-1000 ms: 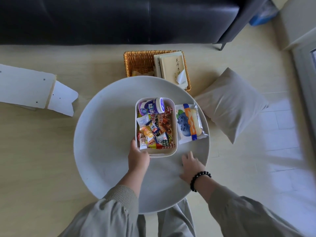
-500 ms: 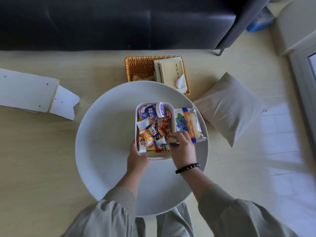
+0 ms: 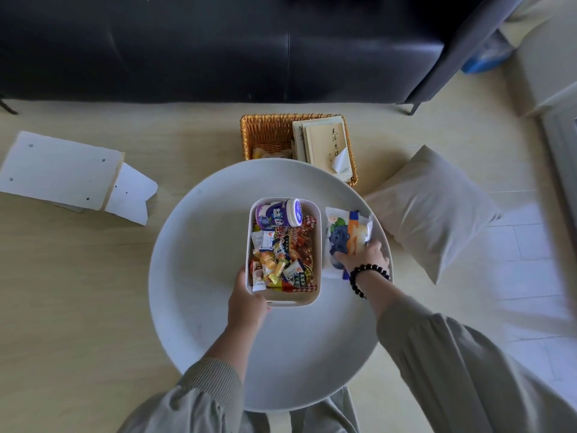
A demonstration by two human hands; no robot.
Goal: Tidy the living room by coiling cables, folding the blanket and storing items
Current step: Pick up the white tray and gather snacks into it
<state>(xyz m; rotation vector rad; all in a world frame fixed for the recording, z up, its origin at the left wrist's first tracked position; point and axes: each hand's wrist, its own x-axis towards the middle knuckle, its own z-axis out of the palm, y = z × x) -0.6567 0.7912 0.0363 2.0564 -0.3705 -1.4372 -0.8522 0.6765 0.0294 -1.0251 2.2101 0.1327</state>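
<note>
A white rectangular bin (image 3: 314,295) full of wrapped snacks and a purple gum tub (image 3: 279,214) sits on the round white table (image 3: 199,251). My left hand (image 3: 248,300) grips the bin's near left corner. Right of the bin lies a blueberry snack packet (image 3: 346,235). My right hand (image 3: 363,256), with a black bead bracelet on the wrist, lies over the packet's near right part, fingers curled onto it.
Behind the table a wicker basket (image 3: 265,135) holds books (image 3: 324,142). A grey pillow (image 3: 431,207) lies on the floor at right. White flat boards (image 3: 62,173) lie at left. A dark sofa (image 3: 218,42) spans the back.
My right hand moved from the table's near edge to the bin, then rightward onto the blueberry packet. The left hand stayed on the bin's corner.
</note>
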